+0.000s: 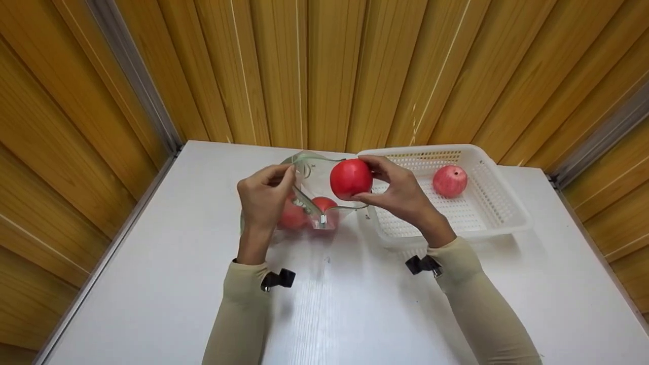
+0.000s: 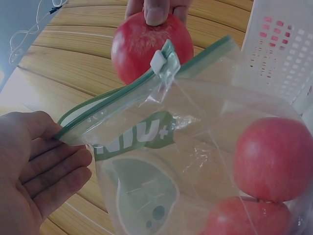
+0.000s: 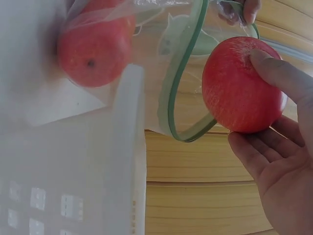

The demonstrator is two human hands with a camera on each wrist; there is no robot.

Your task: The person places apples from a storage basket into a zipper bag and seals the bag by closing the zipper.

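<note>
My left hand (image 1: 263,200) pinches the green-edged rim of a clear slider zip bag (image 2: 195,127) between thumb and fingers. The bag's mouth gapes, and a white slider (image 2: 158,62) sits on the seal. Inside the bag lie red apples (image 2: 274,159), seen through the plastic. My right hand (image 1: 400,190) grips another red apple (image 1: 351,179), thumb on one side and fingers on the other. In the head view this apple is over the bag's opening; the right wrist view has it right beside the green seal.
A white perforated plastic basket (image 1: 456,210) stands to the right on the white table (image 1: 345,304), with one pinkish-red apple (image 1: 449,181) in it. Yellow wood-look panels (image 1: 329,71) rise behind the table's back edge. White cables (image 2: 29,34) show in the left wrist view.
</note>
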